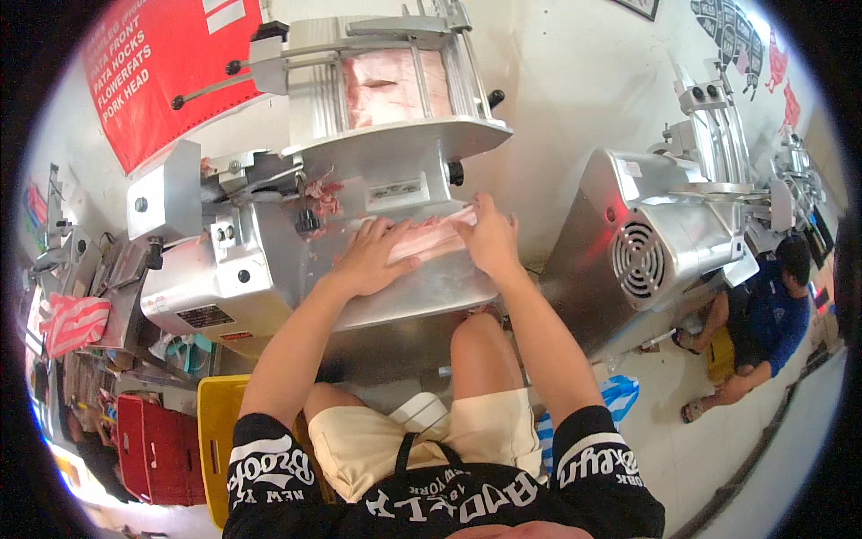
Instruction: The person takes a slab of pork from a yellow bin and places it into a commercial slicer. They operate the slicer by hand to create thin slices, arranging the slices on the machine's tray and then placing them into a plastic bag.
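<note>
A long stack of pale pink, fatty pork slices (429, 241) lies on the metal tray of a meat slicer (395, 301) in front of me. My left hand (371, 258) grips the stack's left end, fingers over the top and thumb along the near side. At the other end, my right hand (491, 237) holds the slices with bent fingers and thumb. Higher up, a block of pork (395, 87) sits in the slicer's carriage (314, 99) behind metal rods. Reddish meat scraps (323, 198) cling near the blade area, left of the slices.
A second slicer (646, 229) stands at the right, with a person (763, 314) sitting low beyond it. Yellow (215, 431) and red (160, 449) crates stand at the lower left. A blue-striped bag (620, 393) lies by my right leg. A red banner (171, 72) hangs behind.
</note>
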`<action>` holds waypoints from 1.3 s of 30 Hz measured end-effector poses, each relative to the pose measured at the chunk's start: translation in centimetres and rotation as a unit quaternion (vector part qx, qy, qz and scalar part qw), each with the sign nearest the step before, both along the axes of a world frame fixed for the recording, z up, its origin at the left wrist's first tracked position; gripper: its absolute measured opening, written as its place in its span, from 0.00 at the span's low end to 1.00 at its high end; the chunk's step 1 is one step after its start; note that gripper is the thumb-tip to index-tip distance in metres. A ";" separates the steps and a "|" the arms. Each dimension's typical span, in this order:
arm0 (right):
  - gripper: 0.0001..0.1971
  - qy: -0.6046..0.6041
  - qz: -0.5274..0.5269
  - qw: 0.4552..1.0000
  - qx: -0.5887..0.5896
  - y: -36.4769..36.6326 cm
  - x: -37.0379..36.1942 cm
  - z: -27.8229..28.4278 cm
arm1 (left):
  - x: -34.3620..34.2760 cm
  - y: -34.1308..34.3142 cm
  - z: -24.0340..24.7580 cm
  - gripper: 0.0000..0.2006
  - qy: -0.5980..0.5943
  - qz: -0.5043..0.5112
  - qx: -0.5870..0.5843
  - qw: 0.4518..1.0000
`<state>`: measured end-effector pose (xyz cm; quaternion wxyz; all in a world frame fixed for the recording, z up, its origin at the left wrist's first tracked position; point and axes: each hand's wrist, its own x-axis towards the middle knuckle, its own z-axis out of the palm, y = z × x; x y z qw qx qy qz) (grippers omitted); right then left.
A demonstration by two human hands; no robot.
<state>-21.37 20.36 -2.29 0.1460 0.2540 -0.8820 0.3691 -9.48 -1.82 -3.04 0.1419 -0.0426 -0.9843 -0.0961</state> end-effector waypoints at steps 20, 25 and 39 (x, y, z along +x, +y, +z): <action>0.26 0.190 0.298 0.917 0.183 -1.9 2.9 0.7 | -1.8 -9.2 -0.8 0.10 0.129 0.022 0.949 0.288; 0.25 0.071 0.321 0.928 -0.177 -3.5 2.0 1.2 | 1.7 -2.0 2.0 0.07 0.020 0.017 0.826 0.563; 0.25 0.231 0.215 0.942 0.116 -0.8 0.4 -0.3 | 0.9 -4.2 3.3 0.13 -0.003 0.162 0.425 0.891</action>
